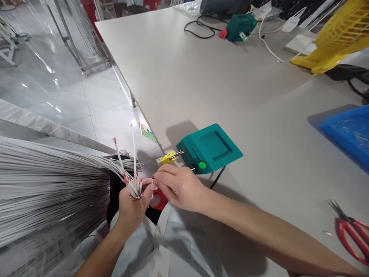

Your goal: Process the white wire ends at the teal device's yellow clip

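Note:
My left hand (133, 206) is closed around a bunch of white wires (133, 188), several of whose ends show red or copper tips. Close beside it, my right hand (180, 186) pinches the tip of one white wire, and the fingertips of both hands meet there. Just beyond my right hand stands a green device (209, 150) with a round green button and a sunken top. A yellow clip (166, 158) is attached to a metal post on its left side. The long white wires (52, 184) run off to the left in a thick bundle.
Red-handled scissors (350, 231) lie on the table (259, 100) at the right, near a blue tray (348, 132). Farther back are a yellow basket (343, 38), a second green device (240, 27) and cables. The table's left edge drops to a tiled floor.

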`<state>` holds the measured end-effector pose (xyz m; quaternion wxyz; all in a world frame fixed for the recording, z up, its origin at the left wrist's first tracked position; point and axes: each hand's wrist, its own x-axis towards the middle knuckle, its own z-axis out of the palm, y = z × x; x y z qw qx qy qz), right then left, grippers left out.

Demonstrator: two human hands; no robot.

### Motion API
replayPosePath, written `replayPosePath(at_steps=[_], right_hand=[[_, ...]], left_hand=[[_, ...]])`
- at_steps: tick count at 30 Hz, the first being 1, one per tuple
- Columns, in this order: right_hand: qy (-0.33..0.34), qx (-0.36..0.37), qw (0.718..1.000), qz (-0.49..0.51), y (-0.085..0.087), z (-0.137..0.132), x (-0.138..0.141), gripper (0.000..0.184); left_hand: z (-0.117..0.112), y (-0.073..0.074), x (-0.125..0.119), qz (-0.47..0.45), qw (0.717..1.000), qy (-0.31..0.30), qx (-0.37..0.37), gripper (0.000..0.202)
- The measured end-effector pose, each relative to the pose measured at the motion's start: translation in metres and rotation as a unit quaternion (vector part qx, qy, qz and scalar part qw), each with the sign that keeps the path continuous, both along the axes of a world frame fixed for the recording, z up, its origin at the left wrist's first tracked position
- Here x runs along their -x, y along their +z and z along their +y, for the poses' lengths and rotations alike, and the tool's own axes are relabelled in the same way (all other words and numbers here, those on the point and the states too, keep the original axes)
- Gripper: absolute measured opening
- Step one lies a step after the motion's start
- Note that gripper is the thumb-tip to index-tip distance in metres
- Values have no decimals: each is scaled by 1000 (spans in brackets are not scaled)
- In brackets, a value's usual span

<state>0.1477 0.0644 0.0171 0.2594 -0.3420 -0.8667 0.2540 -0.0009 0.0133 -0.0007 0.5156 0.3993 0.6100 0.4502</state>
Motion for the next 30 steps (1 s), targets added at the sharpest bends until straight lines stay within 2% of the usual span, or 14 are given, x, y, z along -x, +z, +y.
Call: replayPosePath(at_steps=[2,4,7,10,13,16,19,24,27,30], right_hand=[[14,-90,994,-56,1,1,-3,20],[13,-143,986,-82,6,5,-9,20],[-19,-210,971,-112,16,14,-21,17],[-41,-247,939,-237,24,25,-29,24],[-35,-250,905,-341,25,34,-32,24],[-20,-248,894,-373,25,39,-30,25],[7,-229,901,-369,28,44,-28,23],[48,-163,931,-323,31,51,-27,26],[49,-155,933,-320,31,54,-27,28],[52,-166,923,-343,30,54,-27,26]], left_hand=[[0,0,-2,-8,1000,17,21,11],[1,-2,-2,-16,998,46,44,14],[4,-7,-2,-49,995,67,61,20],[11,-10,-2,-83,994,52,46,32],[19,-9,-5,-85,996,30,28,43],[24,-8,-7,-75,997,13,34,43],[27,-8,-8,-92,995,10,31,51],[27,-9,-10,-99,995,12,24,56],[27,-8,-12,-66,997,12,29,53],[27,-7,-15,-28,999,22,33,48]])
